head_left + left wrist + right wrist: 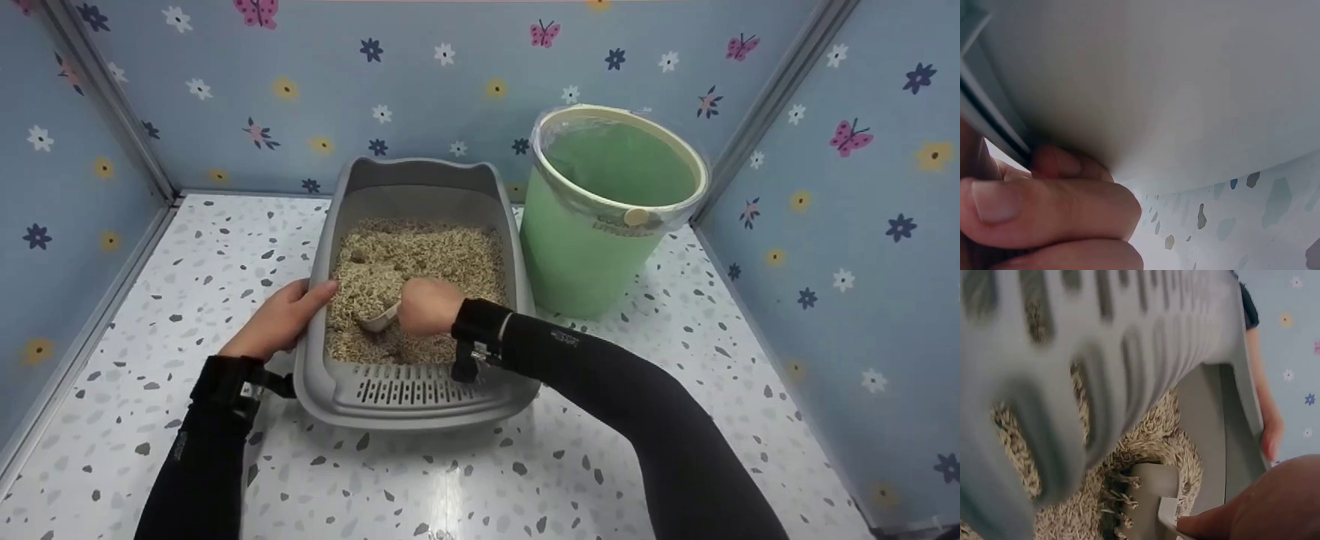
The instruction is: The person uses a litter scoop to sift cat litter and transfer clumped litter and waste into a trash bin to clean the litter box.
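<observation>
- Litter scoop (381, 319): inside the grey litter tray (316, 360), sunk among pellet litter (454, 251); head just left of the right hand (430, 306) and slightly nearer the person.
- Scoop's long axis: appears to run crosswise, from the right fist toward the tray's left wall; the governing relation, by judgement, is this sideways lie against the tray's lengthwise run away from the person.
- Right hand: closed in a fist round the scoop handle; the nearer hand to the scoop.
- Left hand (281, 319): thumb over the tray's left rim, fingers curled beneath it; holds the tray, apart from the scoop.
- Green bin (585, 262), lined: right of the tray, beyond the right hand.
- Hidden: most of the handle, within the fist; bin's bottom inside.
- Hard to make out: how much of the heaped litter lies in the scoop.
- Right wrist view: near slotted grate (1100, 371) blurred, covering part of the litter.
</observation>
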A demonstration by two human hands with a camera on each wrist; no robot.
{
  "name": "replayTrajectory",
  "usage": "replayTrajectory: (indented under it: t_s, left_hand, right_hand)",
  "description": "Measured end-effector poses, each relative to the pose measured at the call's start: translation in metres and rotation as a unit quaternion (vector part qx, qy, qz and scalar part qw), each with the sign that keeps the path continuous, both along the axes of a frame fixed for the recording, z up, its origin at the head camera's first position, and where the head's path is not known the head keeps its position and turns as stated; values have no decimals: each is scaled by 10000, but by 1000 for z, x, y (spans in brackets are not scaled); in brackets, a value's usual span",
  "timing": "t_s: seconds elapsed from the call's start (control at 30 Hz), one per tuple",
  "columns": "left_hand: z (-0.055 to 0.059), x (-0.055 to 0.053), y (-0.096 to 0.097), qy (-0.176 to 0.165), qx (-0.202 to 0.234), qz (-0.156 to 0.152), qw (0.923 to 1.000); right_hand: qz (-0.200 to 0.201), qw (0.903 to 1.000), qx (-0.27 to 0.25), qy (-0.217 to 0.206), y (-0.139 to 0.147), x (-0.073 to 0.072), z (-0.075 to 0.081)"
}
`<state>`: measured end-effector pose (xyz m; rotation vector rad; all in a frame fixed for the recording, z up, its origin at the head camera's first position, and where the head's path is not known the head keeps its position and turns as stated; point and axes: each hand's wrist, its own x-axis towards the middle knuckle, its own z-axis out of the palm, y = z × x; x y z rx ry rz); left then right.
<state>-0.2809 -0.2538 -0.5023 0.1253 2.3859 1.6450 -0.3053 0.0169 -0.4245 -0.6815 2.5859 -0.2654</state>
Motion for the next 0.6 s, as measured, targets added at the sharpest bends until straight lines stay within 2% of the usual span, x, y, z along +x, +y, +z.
replayTrajectory:
  t_s: [0.1,0.3,0.6]
  left_hand:
    - [0,0,0,-11,-1,11,10000]
    - [1,0,1,-90,-72,13,9999]
    - [2,2,0,-165,-90,54,9998]
  right_hand:
    - [-49,9997,151,196,1,-12,-4]
    - [-500,9944,631,683,10,-39,-14]
    - [-532,9855,823,1387,14,-68,-29]
